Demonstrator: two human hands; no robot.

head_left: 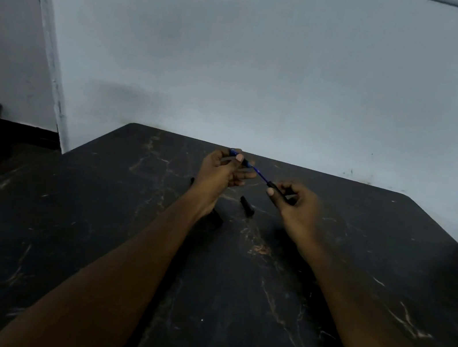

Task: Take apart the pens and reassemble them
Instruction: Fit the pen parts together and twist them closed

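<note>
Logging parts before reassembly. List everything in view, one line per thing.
table: one, black with pale veins, fills the lower half and reaches the wall
wall: one, pale grey-blue, behind the table
frame strip: one, white, slanting down the left
blue pen part: one, blue, thin, in the air between both hands
black barrel: one, black, at the blue part's lower end
loose pen pieces: two, black, on the table; one between the wrists, one partly hidden by the left wrist
small dark item: one, left of the left hand, too small to identify
left hand: one, pinches the blue pen part
right hand: one, grips the black barrel
</note>
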